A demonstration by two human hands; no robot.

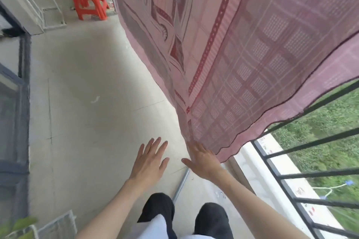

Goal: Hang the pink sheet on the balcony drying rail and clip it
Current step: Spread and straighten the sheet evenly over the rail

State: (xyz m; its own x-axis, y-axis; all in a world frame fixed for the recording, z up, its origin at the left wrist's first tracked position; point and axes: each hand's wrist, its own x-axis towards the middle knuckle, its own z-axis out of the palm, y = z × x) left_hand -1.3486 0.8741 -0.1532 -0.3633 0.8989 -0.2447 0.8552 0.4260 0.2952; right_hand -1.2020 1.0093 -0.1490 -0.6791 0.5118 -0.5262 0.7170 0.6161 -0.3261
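The pink patterned sheet (242, 54) hangs down from above the frame and fills the upper right, its lower edge billowing out over the black balcony railing (303, 174). My right hand (204, 159) is stretched out with straight fingers, their tips touching the sheet's lower inner corner. To its left, my left hand (149, 161) hovers flat with fingers spread over the concrete floor, holding nothing. The rail that carries the sheet is out of view, and no clips are visible.
A red plastic stool (88, 3) with a pale green basin on it stands at the far end. A metal pipe (181, 184) lies on the floor by my feet. A dark door frame runs along the left. Grass lies beyond the railing.
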